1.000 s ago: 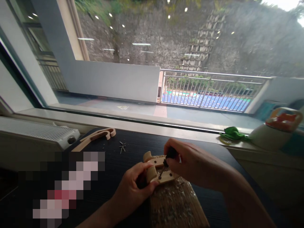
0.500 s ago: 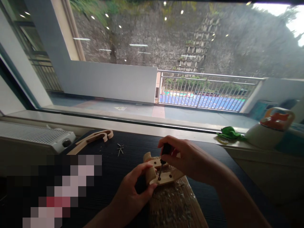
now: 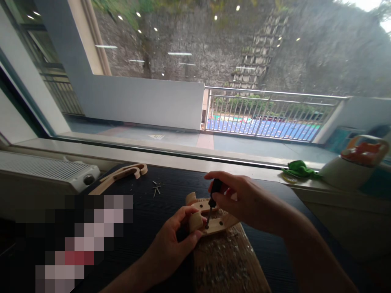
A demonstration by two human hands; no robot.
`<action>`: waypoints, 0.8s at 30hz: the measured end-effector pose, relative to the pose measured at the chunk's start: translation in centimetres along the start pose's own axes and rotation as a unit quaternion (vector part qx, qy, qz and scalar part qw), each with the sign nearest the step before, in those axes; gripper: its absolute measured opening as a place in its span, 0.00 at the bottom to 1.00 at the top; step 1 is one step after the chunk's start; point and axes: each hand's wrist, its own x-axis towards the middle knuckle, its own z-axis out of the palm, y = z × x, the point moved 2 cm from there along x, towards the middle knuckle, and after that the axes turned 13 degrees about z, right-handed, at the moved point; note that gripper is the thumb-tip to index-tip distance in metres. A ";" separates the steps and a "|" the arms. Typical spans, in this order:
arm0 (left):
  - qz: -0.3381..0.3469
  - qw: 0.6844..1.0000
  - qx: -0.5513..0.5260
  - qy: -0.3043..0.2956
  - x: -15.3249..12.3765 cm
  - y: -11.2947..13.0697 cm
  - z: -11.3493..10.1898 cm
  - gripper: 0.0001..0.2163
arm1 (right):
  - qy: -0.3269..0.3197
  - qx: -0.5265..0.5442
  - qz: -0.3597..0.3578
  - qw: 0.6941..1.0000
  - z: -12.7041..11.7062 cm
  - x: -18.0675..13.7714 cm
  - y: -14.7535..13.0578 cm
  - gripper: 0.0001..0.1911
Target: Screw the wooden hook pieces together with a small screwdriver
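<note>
My right hand [image 3: 236, 197] grips a black-handled screwdriver [image 3: 216, 188], its shaft slanting down to a hole in a pale wooden hook [image 3: 215, 226]. My left hand [image 3: 179, 236] pinches the curled end of that hook between thumb and fingers. A second wooden hook [image 3: 203, 205] lies just behind it, with a dark hole showing. Both hooks rest on a brown wooden board [image 3: 229, 264] that looks wrapped in clear plastic. Whether a screw sits under the screwdriver tip is too small to tell.
Several screws [image 3: 156, 189] lie on the dark table [image 3: 171, 179]. More wooden hooks [image 3: 128, 171] are at its far left, near a white radiator [image 3: 49, 167]. A green cloth [image 3: 297, 169] and a white jug [image 3: 345, 171] stand on the sill by the window.
The camera view has shifted slightly. The screwdriver stays at the same hole of the hook, and both hands keep their grip.
</note>
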 end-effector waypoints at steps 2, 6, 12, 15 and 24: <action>0.004 1.000 0.006 0.003 0.0 -0.1 0.0 0.15 | -0.008 0.008 -0.004 1.000 -0.2 -0.2 0.1 0.20; 0.005 1.000 0.019 0.011 -0.1 -0.2 0.1 0.14 | 0.001 0.006 0.000 1.000 -0.4 -0.2 0.2 0.18; 0.008 1.000 0.013 0.002 0.0 0.0 0.0 0.13 | 0.016 0.001 0.010 1.000 -0.3 0.0 0.0 0.14; 0.002 1.000 0.019 -0.005 0.0 0.2 0.0 0.11 | 0.008 0.015 -0.002 1.000 -0.3 -0.1 0.0 0.17; 0.002 1.000 0.014 -0.003 0.0 0.3 0.1 0.11 | 0.004 0.032 -0.012 0.999 -0.6 -0.1 0.1 0.15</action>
